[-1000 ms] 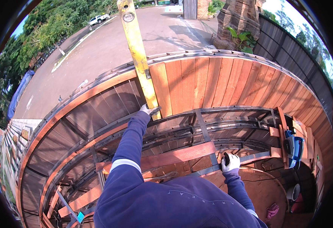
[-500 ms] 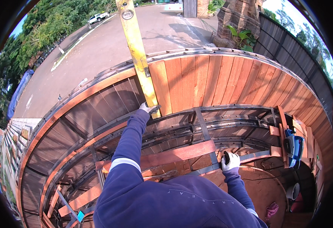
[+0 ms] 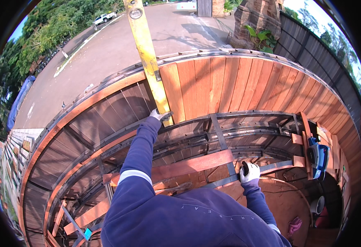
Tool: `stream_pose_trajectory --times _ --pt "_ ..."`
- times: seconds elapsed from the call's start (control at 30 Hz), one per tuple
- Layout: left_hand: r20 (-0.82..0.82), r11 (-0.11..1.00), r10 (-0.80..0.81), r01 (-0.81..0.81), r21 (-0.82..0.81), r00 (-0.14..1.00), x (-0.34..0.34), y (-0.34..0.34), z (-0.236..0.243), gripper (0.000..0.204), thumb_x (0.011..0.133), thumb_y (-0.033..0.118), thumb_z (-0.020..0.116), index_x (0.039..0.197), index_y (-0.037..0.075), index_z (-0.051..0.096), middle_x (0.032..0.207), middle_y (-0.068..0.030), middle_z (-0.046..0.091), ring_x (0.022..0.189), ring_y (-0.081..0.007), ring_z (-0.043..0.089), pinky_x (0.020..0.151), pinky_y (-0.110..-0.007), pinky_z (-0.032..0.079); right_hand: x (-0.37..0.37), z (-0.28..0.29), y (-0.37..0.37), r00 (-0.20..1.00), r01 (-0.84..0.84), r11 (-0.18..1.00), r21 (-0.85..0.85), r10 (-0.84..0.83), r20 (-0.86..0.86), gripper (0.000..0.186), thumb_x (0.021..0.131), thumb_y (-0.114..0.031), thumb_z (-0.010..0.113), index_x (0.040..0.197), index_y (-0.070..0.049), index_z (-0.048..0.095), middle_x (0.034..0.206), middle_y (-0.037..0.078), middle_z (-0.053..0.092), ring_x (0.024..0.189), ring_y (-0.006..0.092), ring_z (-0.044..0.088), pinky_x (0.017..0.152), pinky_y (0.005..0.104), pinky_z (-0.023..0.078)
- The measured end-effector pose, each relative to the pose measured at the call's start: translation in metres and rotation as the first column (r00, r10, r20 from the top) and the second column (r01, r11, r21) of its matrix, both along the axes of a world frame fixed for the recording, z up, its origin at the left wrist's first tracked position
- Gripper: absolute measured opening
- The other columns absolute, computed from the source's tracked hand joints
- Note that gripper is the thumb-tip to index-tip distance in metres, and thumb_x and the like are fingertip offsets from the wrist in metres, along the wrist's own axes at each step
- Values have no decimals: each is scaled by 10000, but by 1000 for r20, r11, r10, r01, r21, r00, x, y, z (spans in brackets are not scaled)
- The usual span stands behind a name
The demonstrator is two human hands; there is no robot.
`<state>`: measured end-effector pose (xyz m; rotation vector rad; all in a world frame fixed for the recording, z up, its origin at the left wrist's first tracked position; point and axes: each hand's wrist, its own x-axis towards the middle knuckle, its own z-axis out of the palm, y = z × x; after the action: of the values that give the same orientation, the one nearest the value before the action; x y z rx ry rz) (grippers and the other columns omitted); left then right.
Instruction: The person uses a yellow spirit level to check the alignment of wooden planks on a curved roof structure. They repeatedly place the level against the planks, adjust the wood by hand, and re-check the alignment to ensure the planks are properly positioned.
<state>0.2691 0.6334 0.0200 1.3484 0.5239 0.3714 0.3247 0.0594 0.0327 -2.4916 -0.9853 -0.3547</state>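
My left hand [image 3: 160, 116], in a white and dark glove, is closed round the lower end of a long yellow spirit level [image 3: 148, 57]. The level lies across the curved band, along the line where the bare dark section [image 3: 106, 111] meets the row of reddish wooden slats [image 3: 225, 86]. Its upper end reaches out over the pavement. Lower down, my gloved right hand [image 3: 250, 172] is closed on a dark metal bar [image 3: 277, 167] of the frame. Between my arms, a reddish board [image 3: 188, 165] rests across the frame.
A blue power tool [image 3: 319, 158] sits on boards at the right. Curved metal rails [image 3: 246, 133] run below the slats. A white bucket [image 3: 317, 204] and a pink cloth [image 3: 294, 224] are down at lower right. A loose plank [image 3: 88, 216] lies at lower left.
The view has shifted very slightly. Both hands keep their grips, and the spirit level stays along the same slat edge.
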Motion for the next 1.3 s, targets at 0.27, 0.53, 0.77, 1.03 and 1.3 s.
stream_pose_trajectory --times 0.27,0.53,0.77,1.03,1.3 --pt "14 1000 -24 23 11 1000 1 9 -9 272 869 -4 725 1129 -22 645 975 -121 721 783 -218 707 702 -361 582 1 1 1 1000 12 1000 1 -12 -24 369 768 -219 706 1102 -65 675 924 133 676 917 341 632 949 446 455" --pt "50 994 -104 105 -23 993 0 13 -6 266 857 -4 730 1108 -7 641 994 -114 723 803 -234 712 738 -383 591 -1 4 -1 999 20 1000 -6 -21 -49 363 772 -233 704 1090 -61 668 928 129 680 915 330 635 951 445 450" --pt "33 993 20 -16 -115 999 -3 -1 15 308 792 -38 796 1055 12 644 889 -76 699 705 -201 682 621 -340 551 -1 9 2 999 23 1000 4 -23 -44 330 784 -237 688 1060 -59 658 917 142 677 903 334 636 933 453 454" --pt "15 995 29 -27 -92 999 -8 -20 45 351 791 -1 815 1093 52 645 935 -60 695 758 -189 687 661 -371 586 -3 15 4 999 21 999 25 -20 -40 312 788 -227 686 1055 -69 655 877 102 668 864 317 630 907 443 460" --pt "39 987 16 -10 -161 999 -9 -12 34 299 826 -25 769 1103 8 662 971 -86 722 787 -199 713 672 -354 602 -2 14 3 1000 13 999 30 -12 -19 312 789 -229 690 1051 -64 661 887 104 673 867 317 634 900 444 464"
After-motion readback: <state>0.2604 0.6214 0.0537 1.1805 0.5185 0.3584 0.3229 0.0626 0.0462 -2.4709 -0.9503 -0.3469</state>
